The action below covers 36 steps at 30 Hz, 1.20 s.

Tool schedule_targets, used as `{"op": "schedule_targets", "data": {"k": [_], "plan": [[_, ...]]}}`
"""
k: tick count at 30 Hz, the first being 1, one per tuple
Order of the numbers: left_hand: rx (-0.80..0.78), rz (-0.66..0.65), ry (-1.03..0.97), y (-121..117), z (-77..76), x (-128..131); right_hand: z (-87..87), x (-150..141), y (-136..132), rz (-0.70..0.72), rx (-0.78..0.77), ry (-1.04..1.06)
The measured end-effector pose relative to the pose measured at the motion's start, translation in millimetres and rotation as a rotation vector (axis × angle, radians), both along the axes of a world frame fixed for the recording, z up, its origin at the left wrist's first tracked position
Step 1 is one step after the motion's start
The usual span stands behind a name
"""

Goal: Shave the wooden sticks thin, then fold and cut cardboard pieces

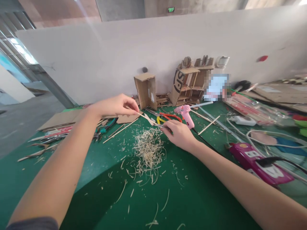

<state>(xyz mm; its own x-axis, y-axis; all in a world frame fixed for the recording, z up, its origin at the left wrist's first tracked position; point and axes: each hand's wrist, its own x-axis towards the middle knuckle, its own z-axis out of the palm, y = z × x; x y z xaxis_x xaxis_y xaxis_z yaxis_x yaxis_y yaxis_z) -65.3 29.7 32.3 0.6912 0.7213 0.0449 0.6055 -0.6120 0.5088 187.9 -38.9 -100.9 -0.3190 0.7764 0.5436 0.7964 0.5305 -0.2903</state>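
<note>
My left hand [117, 104] is closed in a pinch on the upper end of a thin bamboo stick [145, 117] that slants down to the right. My right hand [178, 132] is closed around a small knife [161, 126], its blade lying against the lower end of the stick. Both hands hover just above the green table mat [100, 191]. Directly under them lies a pile of pale bamboo shavings [148, 148], with loose curls scattered toward me.
A pink glue gun [185, 114], red-handled pliers [169, 117] and loose sticks [208, 125] lie behind my right hand. Cardboard models [189, 83] and an open box [145, 90] stand by the white wall. Tools [105, 127] lie left; a purple packet [260, 163] and cables right.
</note>
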Motion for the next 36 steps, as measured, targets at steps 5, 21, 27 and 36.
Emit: {"op": "schedule_targets", "data": {"k": [5, 21, 27, 36], "plan": [[-0.162, 0.014, -0.467, 4, -16.6, 13, -1.5, -10, -7, 0.035, -0.043, -0.071], [0.156, -0.013, -0.348, -22, -11.9, 42, 50.3, -8, -10, -0.172, 0.289, -0.267], [0.188, 0.010, -0.349, -21, -15.6, 46, 49.5, -11, -11, -0.269, 0.300, -0.422], [0.152, -0.011, -0.390, -26, -16.0, 50, 49.0, -12, -12, -0.331, 0.059, -0.461]]}}
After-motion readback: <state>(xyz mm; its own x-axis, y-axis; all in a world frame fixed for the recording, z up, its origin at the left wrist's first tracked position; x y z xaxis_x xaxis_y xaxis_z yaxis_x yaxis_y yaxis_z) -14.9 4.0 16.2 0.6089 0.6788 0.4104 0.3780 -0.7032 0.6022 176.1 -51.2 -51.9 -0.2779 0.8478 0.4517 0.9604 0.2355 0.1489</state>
